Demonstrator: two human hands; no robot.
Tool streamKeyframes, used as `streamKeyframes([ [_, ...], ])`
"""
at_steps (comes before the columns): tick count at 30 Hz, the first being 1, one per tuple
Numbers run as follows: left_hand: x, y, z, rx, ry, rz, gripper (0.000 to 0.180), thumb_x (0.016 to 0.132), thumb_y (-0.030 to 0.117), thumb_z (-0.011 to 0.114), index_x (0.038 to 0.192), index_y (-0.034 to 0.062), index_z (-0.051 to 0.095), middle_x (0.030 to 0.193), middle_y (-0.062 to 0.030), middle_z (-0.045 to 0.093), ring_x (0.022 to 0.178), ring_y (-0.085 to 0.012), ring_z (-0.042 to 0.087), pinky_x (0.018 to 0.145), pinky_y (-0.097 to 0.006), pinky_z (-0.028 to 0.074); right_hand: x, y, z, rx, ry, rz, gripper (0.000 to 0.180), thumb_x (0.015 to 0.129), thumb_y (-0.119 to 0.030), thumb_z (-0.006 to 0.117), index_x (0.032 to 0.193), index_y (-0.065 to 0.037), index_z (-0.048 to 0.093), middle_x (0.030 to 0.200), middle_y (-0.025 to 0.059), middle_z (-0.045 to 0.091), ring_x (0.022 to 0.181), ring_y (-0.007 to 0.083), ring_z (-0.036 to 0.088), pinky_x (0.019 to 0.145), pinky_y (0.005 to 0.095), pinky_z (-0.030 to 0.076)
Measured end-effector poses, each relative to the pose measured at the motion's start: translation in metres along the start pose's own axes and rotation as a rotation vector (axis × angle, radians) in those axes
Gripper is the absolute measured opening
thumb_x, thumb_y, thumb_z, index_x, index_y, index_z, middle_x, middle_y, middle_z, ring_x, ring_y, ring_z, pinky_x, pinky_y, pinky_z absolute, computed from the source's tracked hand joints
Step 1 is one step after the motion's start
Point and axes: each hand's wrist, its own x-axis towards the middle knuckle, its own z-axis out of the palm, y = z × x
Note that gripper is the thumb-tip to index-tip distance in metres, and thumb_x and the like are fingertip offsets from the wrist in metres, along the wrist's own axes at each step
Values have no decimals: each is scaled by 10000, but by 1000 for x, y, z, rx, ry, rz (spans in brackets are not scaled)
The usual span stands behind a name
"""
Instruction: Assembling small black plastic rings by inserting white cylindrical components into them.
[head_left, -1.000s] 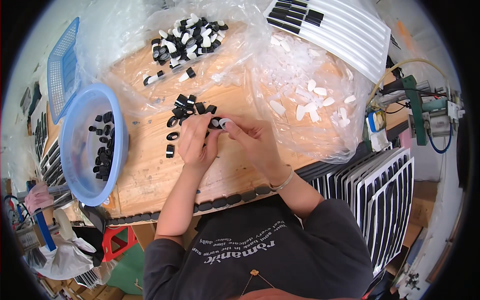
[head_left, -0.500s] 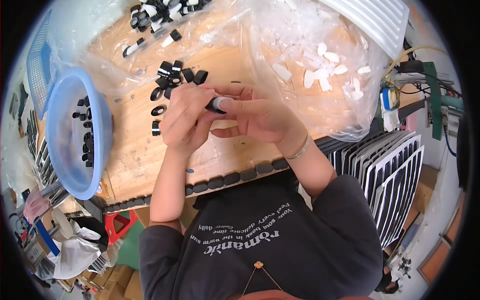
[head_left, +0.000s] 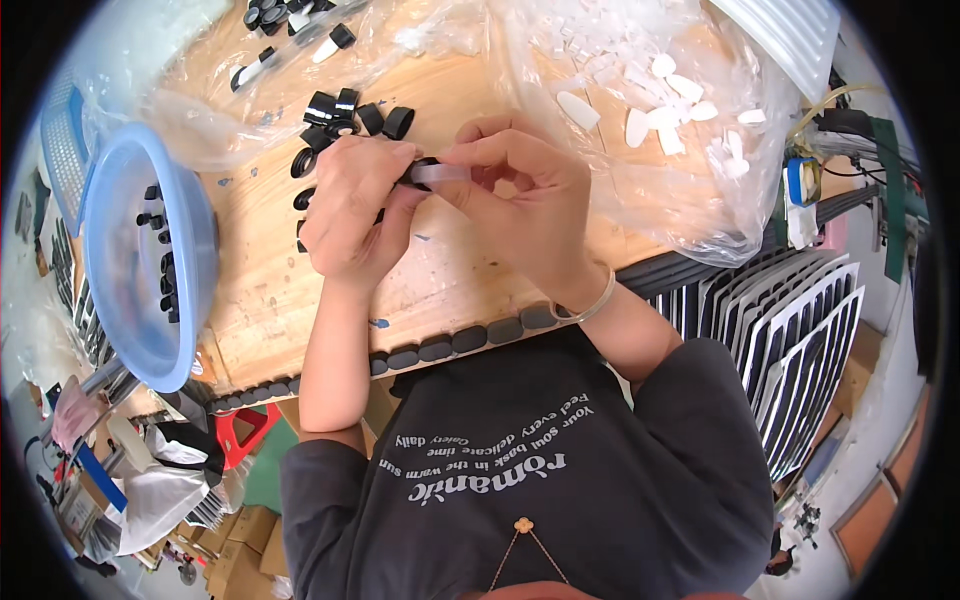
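The blue basin (head_left: 202,250) at the left of the worktop (head_left: 270,335) holds a scatter of small black pieces (head_left: 168,270), gathered in a loose line along the side nearer the person, with much of its pale inner wall bare. Beyond it, at the far left edge, stands a lighter blue perforated basket (head_left: 65,160), whose contents cannot be made out. Near the middle of the worktop, the person's left hand (head_left: 352,205) pinches a black cap (head_left: 416,174) between thumb and fingers, while the right hand (head_left: 530,195) has its thumb and fingertips closed on a pale strip (head_left: 446,174) that meets the cap's open end (whether it sits inside the rim is hidden by the fingers). The cap and strip are raised above the wood, between the two hands. Just beyond the left hand lies a cluster of loose black caps (head_left: 398,123), some tipped on their sides. To the right, a crumpled clear plastic bag (head_left: 725,225) spreads over the worktop with white oval pieces (head_left: 637,128); whether they lie in it or on it cannot be told. At the upper left, more black and white parts (head_left: 268,18) rest among plastic film.
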Motion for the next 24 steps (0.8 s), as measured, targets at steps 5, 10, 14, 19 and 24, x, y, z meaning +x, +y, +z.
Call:
streamKeyframes([
  [5, -3, -1, -4, 104, 2, -60, 318, 636, -73, 748, 933, -51, 637, 824, -135, 665, 742, -272, 637, 716, -382, 496, 5, -9, -11, -191, 5, -92, 200, 838, -34, 678, 1028, 28, 672, 974, 93, 650, 769, 83, 589, 625, 191, 471],
  [10, -3, 1, -2, 82, -8, -57, 336, 617, -86, 752, 932, -56, 640, 828, -136, 661, 737, -279, 634, 719, -376, 496, 5, -8, -12, -178, -100, 7, 248, 896, -48, 601, 1131, 25, 632, 1051, 117, 655, 862, 141, 633, 724, 225, 488],
  [14, 0, 4, 0, 38, -28, -20, 336, 614, -71, 751, 933, -63, 644, 827, -145, 651, 744, -282, 621, 720, -372, 496, 6, -13, -10, -240, -218, 21, 254, 909, -50, 583, 1144, 39, 613, 1016, 108, 670, 881, 131, 627, 756, 236, 483],
  [19, 4, 4, -5, -59, -98, 19, 353, 615, -42, 759, 950, -50, 648, 822, -132, 638, 756, -280, 609, 724, -366, 497, 16, -22, -18, -213, -350, 236, 234, 893, -30, 593, 1114, 32, 638, 947, 100, 681, 860, 101, 623, 731, 217, 487],
  [24, 5, 4, -9, -87, -138, -38, 363, 621, -29, 764, 963, -46, 644, 813, -125, 634, 753, -272, 607, 723, -356, 494, 25, -23, -23, -88, -267, 131, 114, 806, 25, 669, 917, 32, 693, 949, 79, 664, 766, 79, 605, 647, 210, 501],
])
